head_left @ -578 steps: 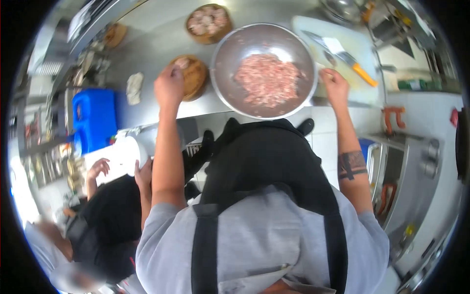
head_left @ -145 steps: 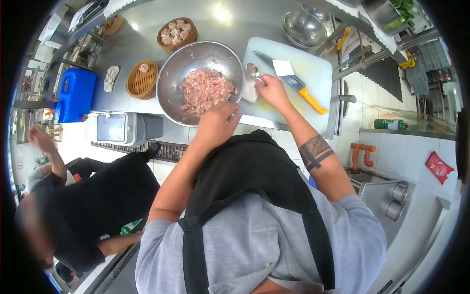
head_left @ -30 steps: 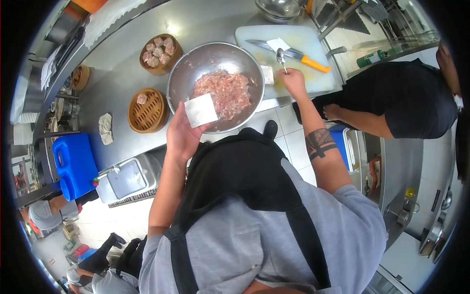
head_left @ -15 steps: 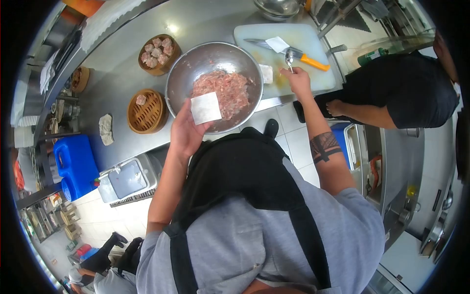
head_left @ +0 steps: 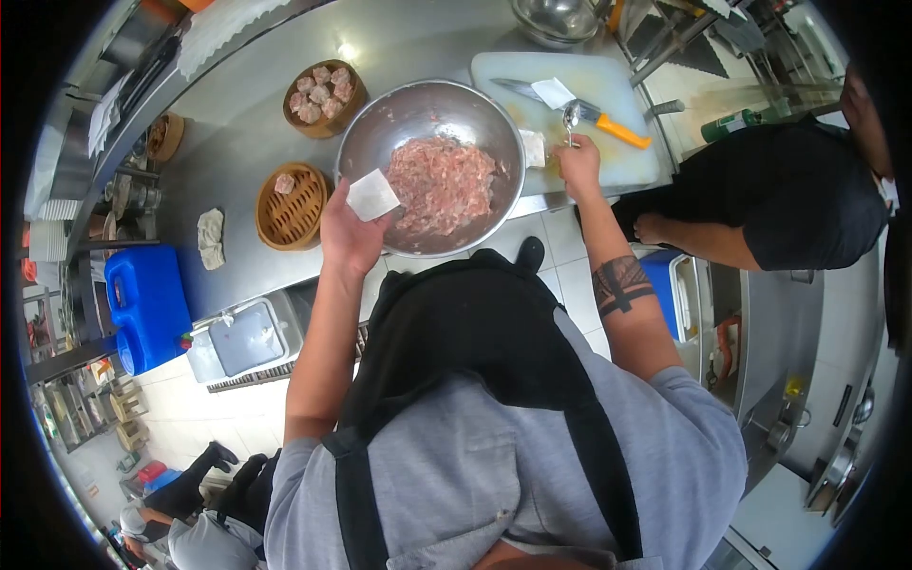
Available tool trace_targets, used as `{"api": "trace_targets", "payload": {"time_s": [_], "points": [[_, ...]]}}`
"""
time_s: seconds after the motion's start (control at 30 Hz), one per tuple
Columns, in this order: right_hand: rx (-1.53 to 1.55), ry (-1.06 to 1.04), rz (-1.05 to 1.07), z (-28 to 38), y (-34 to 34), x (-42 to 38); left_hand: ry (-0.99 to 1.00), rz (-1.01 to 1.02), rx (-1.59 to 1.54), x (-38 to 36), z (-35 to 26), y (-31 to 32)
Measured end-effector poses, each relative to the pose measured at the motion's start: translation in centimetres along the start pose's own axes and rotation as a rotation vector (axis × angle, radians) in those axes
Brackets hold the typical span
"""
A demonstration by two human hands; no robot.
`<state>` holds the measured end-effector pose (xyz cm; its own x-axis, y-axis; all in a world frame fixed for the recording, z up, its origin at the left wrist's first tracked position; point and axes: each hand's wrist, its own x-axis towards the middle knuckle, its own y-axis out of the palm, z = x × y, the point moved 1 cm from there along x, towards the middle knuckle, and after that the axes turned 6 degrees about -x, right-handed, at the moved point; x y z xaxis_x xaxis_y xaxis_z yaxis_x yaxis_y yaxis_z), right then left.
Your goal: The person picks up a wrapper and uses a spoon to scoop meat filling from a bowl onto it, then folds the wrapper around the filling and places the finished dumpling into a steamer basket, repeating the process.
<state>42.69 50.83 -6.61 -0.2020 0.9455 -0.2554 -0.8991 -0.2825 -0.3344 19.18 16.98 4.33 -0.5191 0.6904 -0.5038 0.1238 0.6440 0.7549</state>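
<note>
My left hand [head_left: 350,236] holds a square white dumpling wrapper [head_left: 373,196] on its fingers, over the near left rim of a steel mixing bowl [head_left: 380,125]. Pink minced meat [head_left: 445,185] fills the bottom of that bowl. Over the cutting board [head_left: 622,163], my right hand [head_left: 579,169] grips a metal spoon [head_left: 571,116], bowl end pointing away from me. More wrappers [head_left: 532,148] lie in a pile between bowl and right hand. An orange-handled knife [head_left: 619,131] rests on the board, with a loose wrapper [head_left: 552,92] across its blade.
One bamboo steamer [head_left: 330,129] holds several dumplings [head_left: 319,92]; a nearer steamer [head_left: 296,217] holds a single one [head_left: 284,183]. A crumpled cloth [head_left: 210,237] lies on the steel counter. A co-worker in black [head_left: 760,190] stands at the right, close to the board.
My left hand has drawn the wrapper left, from above the meat toward the bowl's rim, and tilted it. My right hand stays over the board with the spoon. The view has shifted slightly.
</note>
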Motion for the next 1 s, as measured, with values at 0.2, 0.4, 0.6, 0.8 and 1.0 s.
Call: {"api": "trace_targets", "payload": {"time_s": [0.2, 0.4, 0.6, 0.8, 1.0], "points": [[-0.161, -0.040, -0.088, -1.2, -2.3, 2.5, 0.028, -0.081, 0.020, 0.1, -0.5, 0.7], [-0.431, -0.413, -0.299, 0.6, -6.4, 1.2, -0.004, 0.042, 0.022, -0.8, -0.5, 1.2], [-0.005, -0.082, 0.279, 10.7, -5.5, -8.9, -0.088, 0.290, -0.091, -3.0, 0.3, 3.5], [0.188, 0.059, 0.771, 15.0, 4.4, -18.3, -0.188, 0.469, -0.035, -2.9, 1.7, 4.2], [0.249, 0.115, 0.849, 17.8, 6.3, -18.5, 0.002, 0.620, 0.403, -3.7, 0.7, 1.7]]}}
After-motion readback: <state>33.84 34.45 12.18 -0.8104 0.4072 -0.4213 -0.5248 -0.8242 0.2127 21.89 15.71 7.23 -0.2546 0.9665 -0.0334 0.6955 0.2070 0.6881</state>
